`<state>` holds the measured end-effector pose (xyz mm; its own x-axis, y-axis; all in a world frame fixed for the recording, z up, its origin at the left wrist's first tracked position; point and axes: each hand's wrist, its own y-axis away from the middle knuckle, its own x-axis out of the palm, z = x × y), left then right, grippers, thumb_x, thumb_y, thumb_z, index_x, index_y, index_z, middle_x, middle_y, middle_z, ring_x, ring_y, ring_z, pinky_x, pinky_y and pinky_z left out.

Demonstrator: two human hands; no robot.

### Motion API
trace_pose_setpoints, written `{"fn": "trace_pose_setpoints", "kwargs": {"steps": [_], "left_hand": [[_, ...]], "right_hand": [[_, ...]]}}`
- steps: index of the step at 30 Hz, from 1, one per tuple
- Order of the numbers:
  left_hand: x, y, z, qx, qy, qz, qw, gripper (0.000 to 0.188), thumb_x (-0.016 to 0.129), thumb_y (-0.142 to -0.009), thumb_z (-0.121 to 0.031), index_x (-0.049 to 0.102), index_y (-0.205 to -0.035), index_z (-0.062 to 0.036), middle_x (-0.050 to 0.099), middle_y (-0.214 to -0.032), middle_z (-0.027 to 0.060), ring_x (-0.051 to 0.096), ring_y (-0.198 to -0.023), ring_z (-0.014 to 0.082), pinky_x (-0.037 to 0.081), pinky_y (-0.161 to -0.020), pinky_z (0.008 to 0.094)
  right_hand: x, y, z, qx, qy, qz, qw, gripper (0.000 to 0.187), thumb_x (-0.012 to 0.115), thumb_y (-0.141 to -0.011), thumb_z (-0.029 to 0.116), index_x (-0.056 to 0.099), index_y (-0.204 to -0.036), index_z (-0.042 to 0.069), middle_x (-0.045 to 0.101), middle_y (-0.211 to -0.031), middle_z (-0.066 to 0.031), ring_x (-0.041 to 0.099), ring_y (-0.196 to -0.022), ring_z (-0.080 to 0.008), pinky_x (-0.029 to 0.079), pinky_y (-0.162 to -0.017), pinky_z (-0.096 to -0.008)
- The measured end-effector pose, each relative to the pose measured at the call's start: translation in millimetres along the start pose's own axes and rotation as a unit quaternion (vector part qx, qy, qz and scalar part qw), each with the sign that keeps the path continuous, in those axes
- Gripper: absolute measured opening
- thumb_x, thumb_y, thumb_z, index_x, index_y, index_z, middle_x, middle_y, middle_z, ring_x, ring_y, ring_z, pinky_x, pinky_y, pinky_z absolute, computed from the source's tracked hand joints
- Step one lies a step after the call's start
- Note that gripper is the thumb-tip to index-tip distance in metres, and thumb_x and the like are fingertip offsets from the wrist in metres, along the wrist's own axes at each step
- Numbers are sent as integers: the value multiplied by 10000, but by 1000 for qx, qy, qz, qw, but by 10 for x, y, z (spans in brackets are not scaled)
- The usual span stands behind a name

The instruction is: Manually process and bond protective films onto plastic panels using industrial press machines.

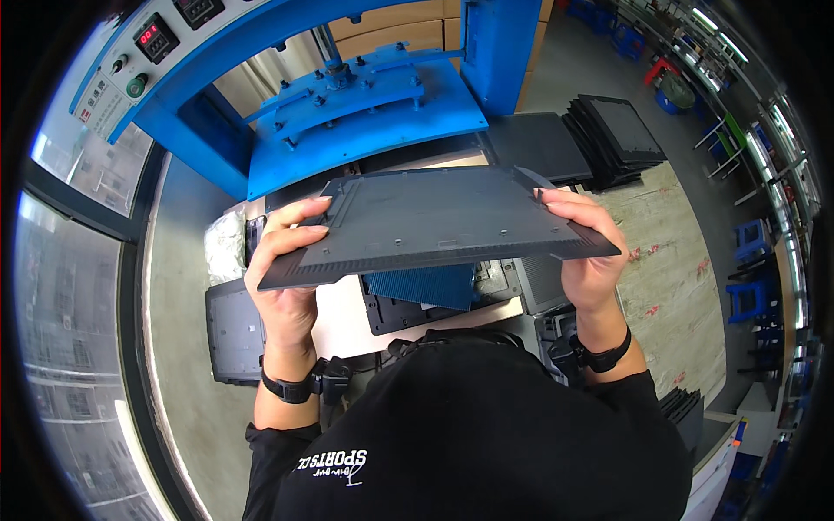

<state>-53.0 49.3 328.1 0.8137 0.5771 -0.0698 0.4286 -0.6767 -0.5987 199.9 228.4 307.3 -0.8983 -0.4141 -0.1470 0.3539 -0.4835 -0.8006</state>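
A dark grey plastic panel (pixel 434 213), shaped like a laptop's bottom cover with vent slots along its near edge, is held up in front of me. My left hand (pixel 288 247) grips its left end, fingers over the top. At the other end my right hand (pixel 591 243) is closed on the right edge in the same way. Beneath the panel, partly hidden by it, a black fixture (pixel 391 319) lies on the bench with a blue ribbed piece (pixel 421 286) on it. Each wrist wears a black strap with a small device.
A blue press (pixel 365 117) stands ahead, its control box with a lit red display (pixel 155 39) at upper left. Stacked dark panels (pixel 617 130) lie at the far right. Another panel (pixel 234 330) and a clear plastic bag (pixel 226 247) are at left.
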Motion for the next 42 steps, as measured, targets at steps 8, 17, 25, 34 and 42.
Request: {"fn": "trace_pose_setpoints", "kwargs": {"steps": [8,17,25,34,42], "left_hand": [[53,1,74,34,59,-4,998,497,681,-777,-423,611,-951,37,626,-1016,202,611,-954,272,474,-856,349],[-3,25,69,58,-64,-76,993,302,675,-842,-240,608,-928,42,648,-940,175,623,-920,264,486,-826,341],[562,-144,-441,265,-417,116,862,356,650,-602,33,654,-953,-24,652,-931,139,656,-761,265,527,-644,310],[-94,-107,-98,95,-151,-52,983,411,649,-758,-32,528,-1145,36,555,-1177,187,582,-1027,269,470,-876,357],[0,-125,-103,94,-49,-37,994,175,668,-780,-88,583,-890,19,638,-947,180,608,-892,243,474,-816,330]], "right_hand": [[-28,34,93,58,-22,-8,998,243,712,-753,39,616,-965,-29,654,-1005,-153,630,-958,-254,487,-840,-312],[-42,-36,187,143,-17,-27,989,490,716,-742,-16,511,-1186,-18,506,-1221,-155,642,-783,-134,522,-623,-225],[445,-274,410,-35,145,248,957,533,640,-663,-28,562,-1187,37,568,-1166,-178,659,-872,-284,560,-670,-338],[59,-177,93,-46,-34,111,992,416,510,-664,-126,613,-1056,-32,631,-1080,-215,638,-985,-322,504,-862,-348],[71,-128,32,-25,-93,98,990,329,512,-752,-81,602,-1066,-36,627,-1087,-234,631,-993,-319,498,-864,-359]]}}
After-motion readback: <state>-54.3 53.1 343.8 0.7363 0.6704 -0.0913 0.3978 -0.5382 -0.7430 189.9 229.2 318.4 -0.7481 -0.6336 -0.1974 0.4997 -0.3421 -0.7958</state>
